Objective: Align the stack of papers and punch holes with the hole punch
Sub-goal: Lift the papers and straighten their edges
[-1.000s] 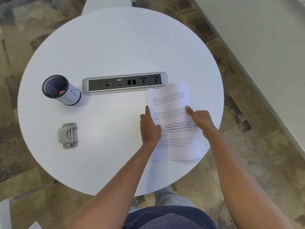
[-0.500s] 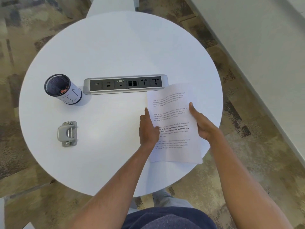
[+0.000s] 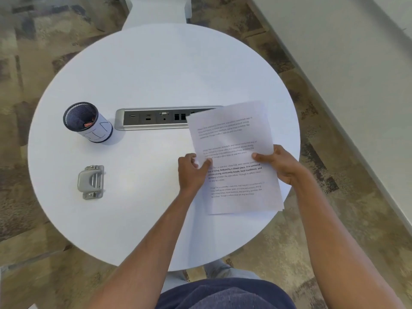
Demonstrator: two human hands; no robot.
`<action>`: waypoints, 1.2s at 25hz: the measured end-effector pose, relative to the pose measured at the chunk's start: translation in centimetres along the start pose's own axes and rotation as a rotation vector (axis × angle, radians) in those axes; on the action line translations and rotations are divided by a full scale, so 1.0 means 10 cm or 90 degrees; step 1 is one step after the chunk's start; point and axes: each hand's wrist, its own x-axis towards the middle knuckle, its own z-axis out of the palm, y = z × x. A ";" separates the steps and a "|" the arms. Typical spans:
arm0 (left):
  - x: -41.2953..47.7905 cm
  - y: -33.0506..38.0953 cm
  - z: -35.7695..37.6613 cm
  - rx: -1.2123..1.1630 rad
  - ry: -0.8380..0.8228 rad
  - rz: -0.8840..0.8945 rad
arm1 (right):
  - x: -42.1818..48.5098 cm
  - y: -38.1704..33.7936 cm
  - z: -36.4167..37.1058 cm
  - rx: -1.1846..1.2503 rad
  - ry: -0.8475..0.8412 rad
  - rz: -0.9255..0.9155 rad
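Note:
A stack of printed papers [image 3: 234, 134] sits at the right side of the round white table [image 3: 156, 70], tilted and raised, its top corner covering the right end of the socket strip. My left hand [image 3: 192, 172] pinches the stack's left edge, thumb on top. My right hand [image 3: 278, 166] grips the right edge, thumb lying on the page. A grey metal hole punch [image 3: 91, 181] rests on the table at the left, well apart from both hands.
A silver socket strip [image 3: 156, 119] is set into the table's middle. A dark mesh pen cup [image 3: 87, 121] with a white wrap stands left of it. The table edge lies just beyond the papers' right side; patterned carpet surrounds the table.
Both hands went from resting flat on the papers to gripping the side edges. The stack has lifted and shifted up, and it now overlaps the socket strip's right end.

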 end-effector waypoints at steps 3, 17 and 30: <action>0.18 0.21 -0.19 -0.205 -0.108 -0.042 | -0.06 -0.24 0.00 0.029 -0.053 -0.052; 0.32 0.69 -0.49 -0.293 -0.176 0.233 | -0.06 -0.49 0.02 0.030 -0.068 -0.250; 0.28 0.61 -0.31 -0.234 -0.178 0.179 | 0.09 -0.16 0.09 -0.008 0.015 -0.231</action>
